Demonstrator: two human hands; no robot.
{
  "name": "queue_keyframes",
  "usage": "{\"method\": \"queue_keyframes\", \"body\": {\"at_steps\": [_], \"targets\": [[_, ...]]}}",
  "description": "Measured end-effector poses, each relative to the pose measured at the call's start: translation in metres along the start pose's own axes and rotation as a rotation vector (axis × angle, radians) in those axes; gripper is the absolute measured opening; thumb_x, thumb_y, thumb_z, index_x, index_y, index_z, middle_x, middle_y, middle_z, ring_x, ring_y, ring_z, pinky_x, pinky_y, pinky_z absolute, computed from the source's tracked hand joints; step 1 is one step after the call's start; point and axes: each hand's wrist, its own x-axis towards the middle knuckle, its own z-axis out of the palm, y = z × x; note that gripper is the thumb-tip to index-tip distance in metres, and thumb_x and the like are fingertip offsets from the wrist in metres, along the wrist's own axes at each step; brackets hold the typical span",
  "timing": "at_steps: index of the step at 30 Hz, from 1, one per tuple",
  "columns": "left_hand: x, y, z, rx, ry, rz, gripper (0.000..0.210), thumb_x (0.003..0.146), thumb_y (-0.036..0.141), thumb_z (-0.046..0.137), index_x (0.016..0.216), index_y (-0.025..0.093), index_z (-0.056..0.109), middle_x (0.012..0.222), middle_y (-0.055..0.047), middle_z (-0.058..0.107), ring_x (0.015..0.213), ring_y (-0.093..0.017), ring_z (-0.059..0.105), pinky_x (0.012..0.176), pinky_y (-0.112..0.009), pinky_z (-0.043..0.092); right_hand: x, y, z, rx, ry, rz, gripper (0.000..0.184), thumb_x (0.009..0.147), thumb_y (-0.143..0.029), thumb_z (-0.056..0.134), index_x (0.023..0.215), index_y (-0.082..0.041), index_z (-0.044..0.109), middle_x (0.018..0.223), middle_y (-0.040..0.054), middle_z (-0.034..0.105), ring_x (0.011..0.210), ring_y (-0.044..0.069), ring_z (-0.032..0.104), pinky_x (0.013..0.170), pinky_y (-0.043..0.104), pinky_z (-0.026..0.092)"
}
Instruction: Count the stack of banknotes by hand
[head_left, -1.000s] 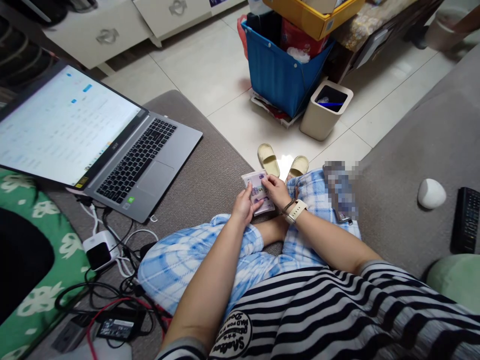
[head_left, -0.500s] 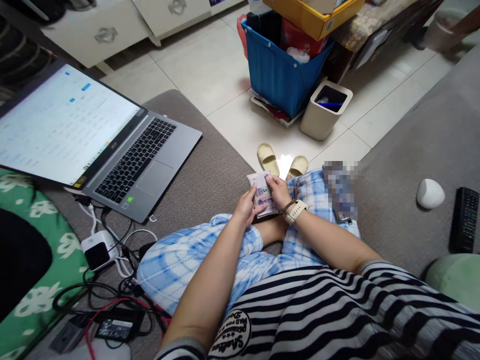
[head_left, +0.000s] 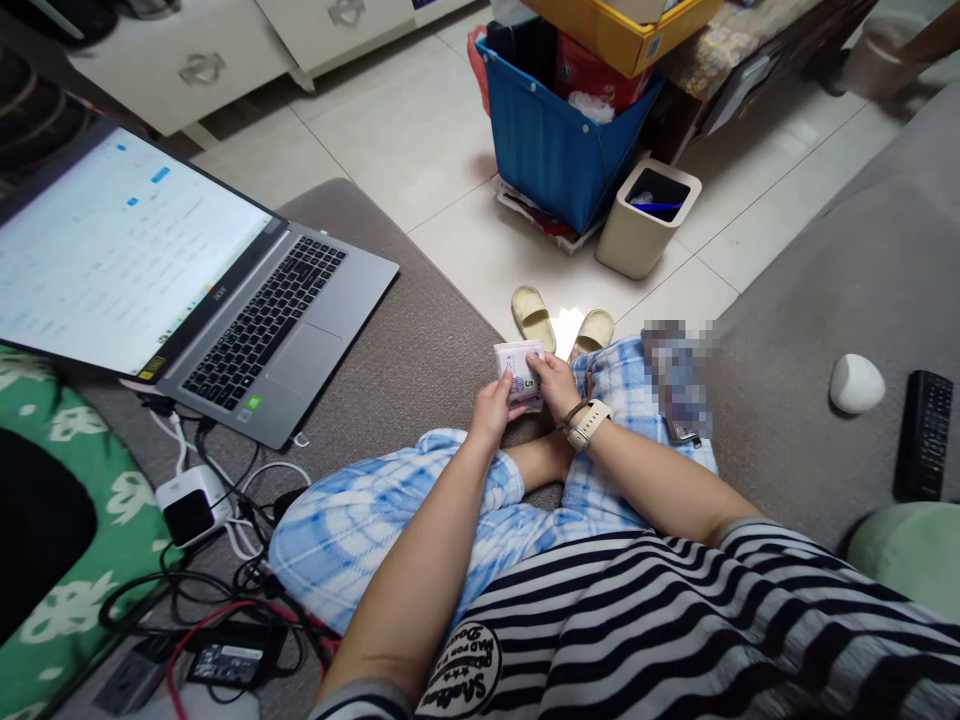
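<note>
A small stack of banknotes [head_left: 519,360], pale with purple print and a figure 5, is held above my crossed legs. My left hand [head_left: 493,408] grips its left side, thumb on top. From the right, my right hand [head_left: 555,384] pinches the same stack, its thumb lying on the upper face. My right wrist carries a cream watch [head_left: 589,424] and a dark bracelet. How many notes there are cannot be told. Below the hands are my blue plaid trousers [head_left: 375,510] and a bare foot.
On the left of the grey sofa sits an open laptop [head_left: 277,340], with tangled cables and a charger [head_left: 229,655] below it. A blurred-out object [head_left: 675,380] rests on my right knee. Right of me lie a white rounded object [head_left: 857,384] and a remote [head_left: 927,435]. Slippers [head_left: 533,318], a bin [head_left: 649,225] and a blue box [head_left: 562,140] stand ahead.
The stack is tilted and lower parts of it are now more covered by my fingers. Both hands keep hold of it. The whole view has shifted slightly.
</note>
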Motion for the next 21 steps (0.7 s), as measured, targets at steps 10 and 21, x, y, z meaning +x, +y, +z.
{"method": "queue_keyframes", "body": {"at_steps": [10, 21], "targets": [[0.008, -0.001, -0.012, 0.401, -0.043, 0.289, 0.050, 0.084, 0.062, 0.058, 0.096, 0.016, 0.071, 0.090, -0.010, 0.074, 0.082, -0.024, 0.068, 0.072, -0.034, 0.055, 0.005, -0.002, -0.001, -0.002, 0.003, -0.020, 0.054, 0.064, -0.066, 0.076, 0.082, -0.016, 0.067, 0.076, 0.0037, 0.068, 0.074, 0.019, 0.060, 0.070, 0.030, 0.049], [-0.005, 0.009, -0.004, -0.028, -0.094, 0.073, 0.032, 0.075, 0.034, 0.072, 0.101, 0.023, 0.057, 0.086, 0.002, 0.066, 0.053, -0.008, 0.055, 0.048, -0.019, 0.040, -0.010, -0.013, -0.003, -0.373, 0.031, -0.312, 0.049, 0.087, -0.064, 0.058, 0.089, -0.016, 0.068, 0.081, 0.0036, 0.065, 0.076, 0.018, 0.055, 0.072, 0.029, 0.046]]}}
